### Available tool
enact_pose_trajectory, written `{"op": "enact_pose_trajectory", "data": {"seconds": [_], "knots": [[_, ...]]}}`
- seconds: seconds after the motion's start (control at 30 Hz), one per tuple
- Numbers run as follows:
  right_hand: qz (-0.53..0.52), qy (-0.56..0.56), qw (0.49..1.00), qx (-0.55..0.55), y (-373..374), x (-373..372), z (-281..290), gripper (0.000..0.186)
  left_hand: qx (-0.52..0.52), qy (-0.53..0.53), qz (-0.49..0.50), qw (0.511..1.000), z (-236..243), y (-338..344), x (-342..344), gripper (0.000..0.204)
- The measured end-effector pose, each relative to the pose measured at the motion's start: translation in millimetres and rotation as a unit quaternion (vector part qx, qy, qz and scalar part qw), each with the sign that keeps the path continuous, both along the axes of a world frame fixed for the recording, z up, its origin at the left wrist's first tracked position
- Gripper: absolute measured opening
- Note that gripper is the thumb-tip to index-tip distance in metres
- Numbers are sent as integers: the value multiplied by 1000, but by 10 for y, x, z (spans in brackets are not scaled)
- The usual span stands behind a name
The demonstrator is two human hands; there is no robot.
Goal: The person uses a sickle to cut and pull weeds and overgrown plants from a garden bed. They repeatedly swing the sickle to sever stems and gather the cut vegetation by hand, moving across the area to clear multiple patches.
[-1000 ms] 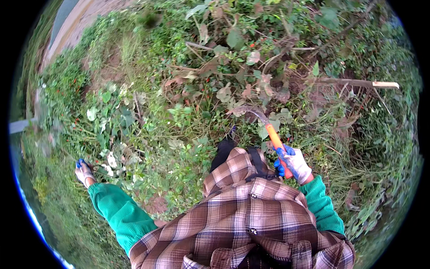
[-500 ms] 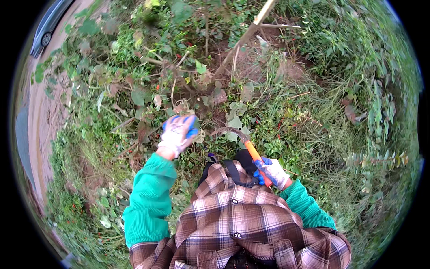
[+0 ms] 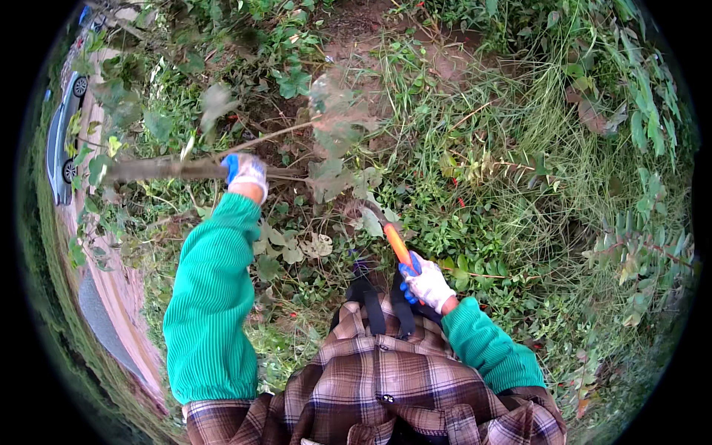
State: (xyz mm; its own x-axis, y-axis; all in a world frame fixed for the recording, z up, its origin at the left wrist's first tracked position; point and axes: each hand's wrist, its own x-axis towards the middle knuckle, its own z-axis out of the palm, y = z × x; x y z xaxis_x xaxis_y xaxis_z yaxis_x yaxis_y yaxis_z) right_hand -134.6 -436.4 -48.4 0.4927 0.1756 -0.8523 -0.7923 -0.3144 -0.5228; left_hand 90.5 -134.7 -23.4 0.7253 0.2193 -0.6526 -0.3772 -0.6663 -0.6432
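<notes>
My left hand (image 3: 248, 176), in a white and blue work glove, is closed round a thick branch (image 3: 167, 169) that lies crosswise and is blurred at its left end. Withered leaves (image 3: 337, 130) hang beyond the hand, by a thinner twig. My right hand (image 3: 429, 285), gloved the same way, grips a sickle by its orange handle (image 3: 396, 243). The sickle's dark curved blade (image 3: 376, 211) points away and left, its tip partly lost among pale leaves just right of the branch's end. Green ribbed sleeves cover both forearms.
Dense weeds and long grass (image 3: 549, 126) spread over the ground, with bare reddish soil (image 3: 356, 55) ahead. At far left a car (image 3: 65, 141) stands on a dirt road (image 3: 111, 274) beside a grey gravel heap (image 3: 107, 322). Leafy stems (image 3: 641, 248) stand at right.
My left hand went from open and empty to gripping the branch, which has swung from slanting up ahead to lying out leftward. The sickle shifted slightly left with my right hand. The view turned.
</notes>
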Motion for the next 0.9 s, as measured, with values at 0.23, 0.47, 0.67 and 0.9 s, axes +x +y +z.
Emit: {"op": "enact_pose_trajectory", "data": {"seconds": [0.23,0.47,0.67,0.9], "knots": [[51,-266,957,-104,189,1115,-1074,57,-41,-141,-39,988,-60,672,-317,14],[-124,22,982,143,387,2444,-1897,21,-55,-121,-106,986,-154,782,276,15],[-261,60,826,495,87,2682,-1413,46,-28,-113,-167,979,-152,1030,308,13],[-406,-33,765,500,229,3513,-1486,21,8,-91,-139,986,-307,1016,280,12]]}}
